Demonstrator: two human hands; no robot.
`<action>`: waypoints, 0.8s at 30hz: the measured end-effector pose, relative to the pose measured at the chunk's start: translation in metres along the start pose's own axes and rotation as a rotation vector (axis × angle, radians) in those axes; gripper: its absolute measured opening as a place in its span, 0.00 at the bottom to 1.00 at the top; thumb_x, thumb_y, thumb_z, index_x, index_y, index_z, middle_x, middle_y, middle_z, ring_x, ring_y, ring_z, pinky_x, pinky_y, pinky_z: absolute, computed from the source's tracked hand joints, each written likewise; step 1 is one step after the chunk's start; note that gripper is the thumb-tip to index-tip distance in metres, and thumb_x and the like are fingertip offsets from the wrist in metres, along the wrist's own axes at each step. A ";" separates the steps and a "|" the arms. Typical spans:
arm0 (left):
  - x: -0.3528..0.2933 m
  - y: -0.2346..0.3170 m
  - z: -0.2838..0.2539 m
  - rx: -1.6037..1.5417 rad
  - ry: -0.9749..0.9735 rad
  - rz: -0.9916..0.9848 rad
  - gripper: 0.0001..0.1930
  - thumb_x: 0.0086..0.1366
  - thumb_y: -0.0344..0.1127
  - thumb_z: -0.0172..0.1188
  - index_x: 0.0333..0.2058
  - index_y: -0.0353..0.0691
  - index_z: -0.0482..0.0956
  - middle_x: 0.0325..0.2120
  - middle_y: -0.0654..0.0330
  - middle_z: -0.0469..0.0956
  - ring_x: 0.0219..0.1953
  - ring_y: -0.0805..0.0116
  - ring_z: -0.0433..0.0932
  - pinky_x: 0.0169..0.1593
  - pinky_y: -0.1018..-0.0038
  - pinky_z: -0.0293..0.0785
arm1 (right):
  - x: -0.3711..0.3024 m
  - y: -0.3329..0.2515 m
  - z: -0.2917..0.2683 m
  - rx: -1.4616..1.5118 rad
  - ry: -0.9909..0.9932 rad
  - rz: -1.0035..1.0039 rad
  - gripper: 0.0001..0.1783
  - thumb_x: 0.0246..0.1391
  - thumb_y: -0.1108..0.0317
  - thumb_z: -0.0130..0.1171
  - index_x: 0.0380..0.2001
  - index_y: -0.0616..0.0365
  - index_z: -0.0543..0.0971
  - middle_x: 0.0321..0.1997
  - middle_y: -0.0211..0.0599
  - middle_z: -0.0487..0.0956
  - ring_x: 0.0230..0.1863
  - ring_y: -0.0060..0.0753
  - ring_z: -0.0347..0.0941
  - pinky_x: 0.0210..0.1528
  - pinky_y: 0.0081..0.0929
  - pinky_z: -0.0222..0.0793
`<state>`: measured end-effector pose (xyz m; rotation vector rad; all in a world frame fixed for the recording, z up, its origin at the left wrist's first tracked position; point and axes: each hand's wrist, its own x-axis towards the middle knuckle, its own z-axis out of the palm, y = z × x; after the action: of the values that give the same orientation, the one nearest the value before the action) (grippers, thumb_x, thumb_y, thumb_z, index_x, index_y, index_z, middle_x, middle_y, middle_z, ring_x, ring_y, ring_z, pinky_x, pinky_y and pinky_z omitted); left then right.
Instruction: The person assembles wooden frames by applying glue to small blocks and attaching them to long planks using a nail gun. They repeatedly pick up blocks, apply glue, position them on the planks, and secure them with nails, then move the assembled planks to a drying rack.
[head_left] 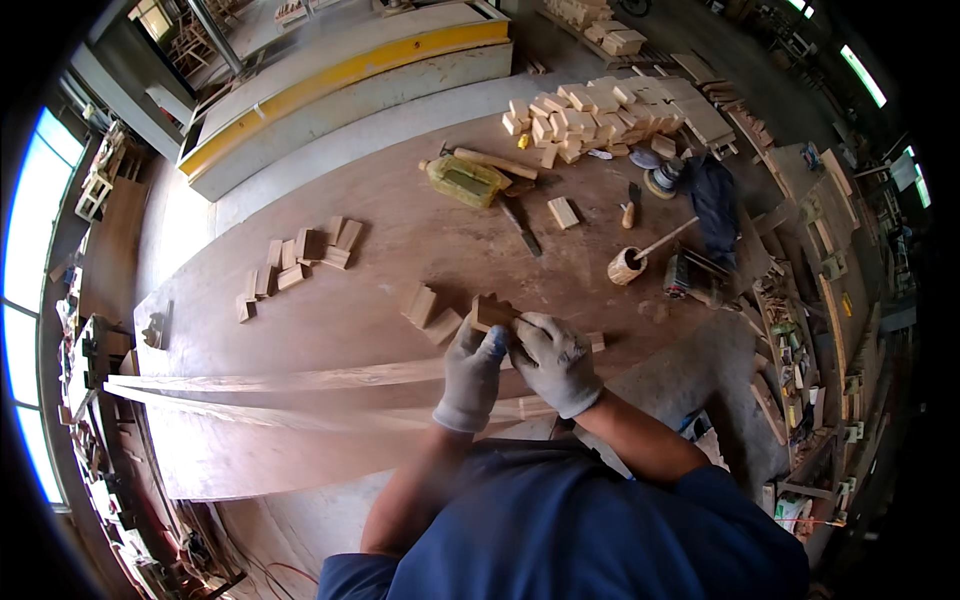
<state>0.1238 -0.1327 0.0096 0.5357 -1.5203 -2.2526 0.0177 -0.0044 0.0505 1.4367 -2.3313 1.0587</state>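
Both my hands wear pale grey work gloves and meet over the near part of the brown work table. Between them is a small wooden block [491, 312], lifted at their fingertips. My left hand [470, 385] is closed on its near left side, with a bluish stain on the glove's thumb. My right hand [556, 365] closes on the block's right end; the fingers partly hide that end. Just left of the held block lie a wooden block [419, 305] and another small block [443, 326]. Two long wooden strips [300, 381] run leftward from beneath my hands.
Several loose blocks [290, 276] lie at the left. Farther off are a yellowish plastic bottle [464, 183], a chisel [520, 230] and a lone block [563, 212]. A wooden pot [625, 266] with a stick stands at the right, near dark cloth [712, 212]. Stacked blocks [590, 115] fill the far edge.
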 end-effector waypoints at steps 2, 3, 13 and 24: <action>0.000 -0.010 0.048 -0.584 -0.055 0.005 0.26 0.80 0.43 0.55 0.69 0.34 0.67 0.60 0.52 0.77 0.62 0.59 0.76 0.67 0.63 0.71 | -0.016 0.019 -0.036 0.016 -0.049 -0.089 0.20 0.47 0.67 0.78 0.44 0.53 0.84 0.50 0.38 0.83 0.48 0.47 0.82 0.48 0.43 0.80; -0.005 -0.016 0.066 -0.678 -0.054 -0.060 0.28 0.80 0.44 0.55 0.70 0.35 0.66 0.61 0.51 0.76 0.63 0.57 0.75 0.68 0.61 0.70 | -0.027 0.026 -0.053 0.036 -0.020 -0.081 0.20 0.48 0.66 0.77 0.45 0.52 0.84 0.50 0.37 0.82 0.48 0.46 0.82 0.48 0.43 0.79; -0.041 -0.052 0.188 -0.871 -0.114 -0.357 0.32 0.78 0.55 0.55 0.69 0.38 0.67 0.62 0.49 0.75 0.64 0.50 0.75 0.68 0.55 0.70 | -0.090 0.087 -0.143 0.044 -0.024 0.119 0.32 0.45 0.58 0.81 0.54 0.56 0.81 0.53 0.41 0.80 0.52 0.50 0.82 0.52 0.44 0.81; -0.018 -0.075 0.197 -0.615 -0.226 -0.253 0.25 0.78 0.43 0.58 0.66 0.35 0.70 0.60 0.53 0.76 0.61 0.60 0.77 0.66 0.62 0.73 | -0.099 0.116 -0.150 0.215 -0.012 0.399 0.29 0.43 0.68 0.79 0.52 0.60 0.83 0.48 0.45 0.86 0.50 0.46 0.86 0.52 0.39 0.83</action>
<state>0.0334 0.0590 0.0101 0.3042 -0.7895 -2.8761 -0.0583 0.1957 0.0537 1.0598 -2.6488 1.4421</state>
